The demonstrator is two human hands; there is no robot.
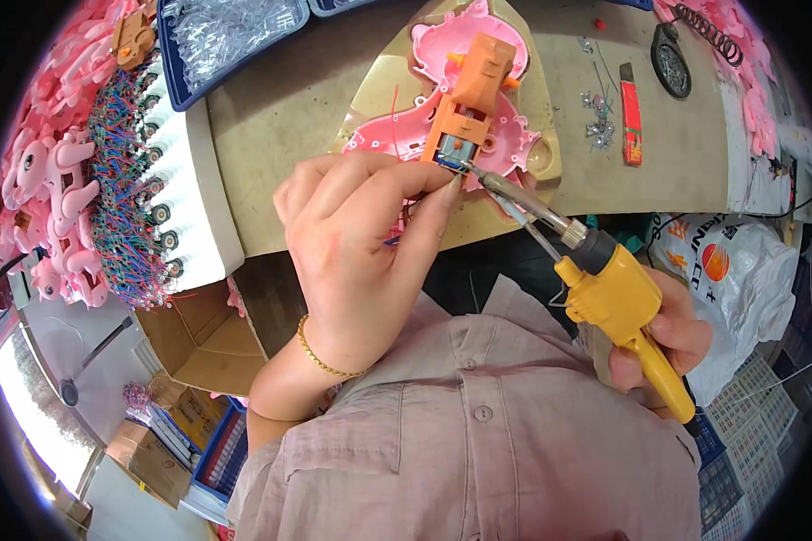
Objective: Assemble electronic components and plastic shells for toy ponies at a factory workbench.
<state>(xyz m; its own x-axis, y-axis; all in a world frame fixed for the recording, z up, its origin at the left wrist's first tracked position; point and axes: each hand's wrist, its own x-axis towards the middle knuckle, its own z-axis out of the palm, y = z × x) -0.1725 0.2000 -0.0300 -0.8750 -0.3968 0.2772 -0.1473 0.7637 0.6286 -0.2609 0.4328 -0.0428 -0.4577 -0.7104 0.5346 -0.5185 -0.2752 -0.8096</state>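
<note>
My right hand (666,338) is wrapped around the handle of a yellow soldering gun (618,293). Its metal tip points up and left, reaching the end of an orange plastic gearbox (481,77) with a small motor (457,149) in it. Beside that tip, my left hand (356,225) is closed in a pinch at the motor's end, on what looks like a thin wire partly hidden by the fingers. Under the gearbox lies a pink plastic toy shell half (388,135), set in a gold-coloured fixture (370,95).
Left of the work stand wired round parts in a white holder (212,216), a wire bundle (131,180) and pink toy bodies (63,180). A blue tray (189,95) holds clear pieces. To the right are a red cutter knife (632,122), a solder coil (671,63) and a white plastic bag (731,288).
</note>
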